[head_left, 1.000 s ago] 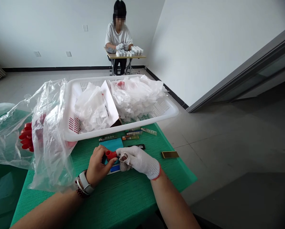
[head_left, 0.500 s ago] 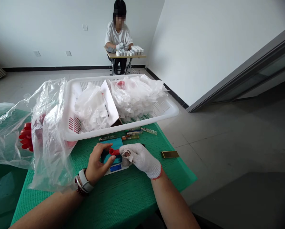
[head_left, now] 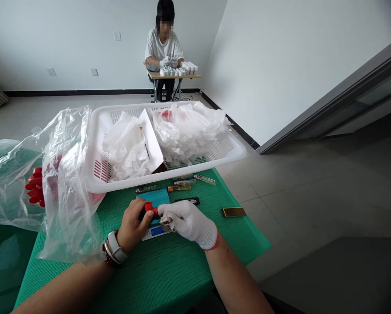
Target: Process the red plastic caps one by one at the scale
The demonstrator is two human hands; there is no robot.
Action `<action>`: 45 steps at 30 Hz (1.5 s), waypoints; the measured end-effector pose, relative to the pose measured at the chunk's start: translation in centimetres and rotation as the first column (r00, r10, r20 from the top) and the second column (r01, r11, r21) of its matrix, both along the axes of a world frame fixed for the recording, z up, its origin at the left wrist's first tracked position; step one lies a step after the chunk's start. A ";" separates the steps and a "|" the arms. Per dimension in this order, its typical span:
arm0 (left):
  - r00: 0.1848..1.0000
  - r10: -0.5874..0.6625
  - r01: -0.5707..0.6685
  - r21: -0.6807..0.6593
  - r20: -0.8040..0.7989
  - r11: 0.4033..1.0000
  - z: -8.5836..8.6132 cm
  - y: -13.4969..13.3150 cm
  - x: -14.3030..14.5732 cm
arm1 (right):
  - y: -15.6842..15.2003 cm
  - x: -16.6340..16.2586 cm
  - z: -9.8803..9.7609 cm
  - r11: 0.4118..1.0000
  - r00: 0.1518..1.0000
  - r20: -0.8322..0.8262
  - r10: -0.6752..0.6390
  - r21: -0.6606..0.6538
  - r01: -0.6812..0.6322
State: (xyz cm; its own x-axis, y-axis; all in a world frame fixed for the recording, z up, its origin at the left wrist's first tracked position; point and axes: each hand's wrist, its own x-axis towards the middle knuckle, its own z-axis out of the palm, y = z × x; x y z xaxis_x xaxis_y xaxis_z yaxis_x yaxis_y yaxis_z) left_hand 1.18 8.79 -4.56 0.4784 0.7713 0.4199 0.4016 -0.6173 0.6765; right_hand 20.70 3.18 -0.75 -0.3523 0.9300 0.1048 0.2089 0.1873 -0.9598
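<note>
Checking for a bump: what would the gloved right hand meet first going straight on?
Probably the red plastic part in the left hand, just past the right fingertips; depth hides whether they touch.

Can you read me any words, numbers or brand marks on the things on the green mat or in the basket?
Nothing is legible in this view.
Small packets: printed labels, too small to read.
Black strip: light print, too blurred to read.
White card: dark print, too small to read.
White device: blue patch, nothing readable.

Red-cuffed white knit glove on the right hand — smartwatch and beaded bracelet on the left wrist.
</note>
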 end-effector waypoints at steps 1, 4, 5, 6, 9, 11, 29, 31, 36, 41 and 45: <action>1.000 -0.003 0.003 0.008 0.003 1.000 0.1 0.0 0.0 | 0.0 -0.1 0.0 1.000 1.000 -0.004 -0.002 -0.005 0.002; 0.999 -0.035 0.034 0.046 0.015 0.998 0.4 -0.1 0.1 | 0.1 -0.2 0.0 0.997 0.997 -0.078 -0.009 -0.082 0.003; 0.998 -0.053 0.051 0.066 0.026 0.997 0.5 -0.2 0.1 | 0.1 -0.1 0.1 0.992 0.993 -0.118 -0.011 -0.124 -0.003; 0.997 -0.070 0.066 0.091 0.043 0.994 0.6 -0.3 0.2 | 0.1 -0.1 0.2 0.986 0.988 -0.154 -0.012 -0.167 -0.014; 0.990 -0.097 0.079 0.172 0.098 0.982 0.6 -0.6 0.3 | 0.1 0.0 0.4 0.964 0.979 -0.201 -0.010 -0.262 -0.044; 0.988 -0.108 0.084 0.202 0.108 0.976 0.5 -0.7 0.3 | 0.0 0.1 0.6 0.956 0.980 -0.197 -0.005 -0.289 -0.053; 0.997 -0.045 0.039 0.087 0.070 0.995 0.5 -0.4 0.3 | 0.0 -1.1 0.6 0.997 0.987 -0.148 -0.063 -0.062 0.055; 0.995 -0.049 0.038 0.120 0.083 0.992 0.6 -0.4 0.3 | 0.1 -1.1 0.5 0.995 0.984 -0.166 -0.068 -0.090 0.053; 0.994 -0.065 0.053 0.137 0.085 0.989 0.2 -0.4 0.2 | 0.1 -0.8 0.5 0.988 0.974 -0.220 -0.058 -0.151 0.025; 0.998 -0.048 0.046 0.057 0.042 0.997 0.0 -0.6 0.2 | 0.2 -0.5 0.5 0.983 0.970 -0.206 -0.128 -0.153 0.097; 0.999 -0.015 0.014 0.014 0.048 1.000 0.2 -0.8 0.2 | 0.4 -0.4 0.7 0.983 0.972 -0.200 -0.124 -0.158 0.093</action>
State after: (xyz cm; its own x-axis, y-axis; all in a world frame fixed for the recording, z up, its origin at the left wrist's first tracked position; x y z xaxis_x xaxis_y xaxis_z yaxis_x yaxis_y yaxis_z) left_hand 1.40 8.00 -4.33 0.4684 0.7584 0.4532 0.3596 -0.6322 0.6863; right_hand 20.32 3.57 -0.07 -0.2333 0.9721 0.0249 0.0125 0.0286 -0.9995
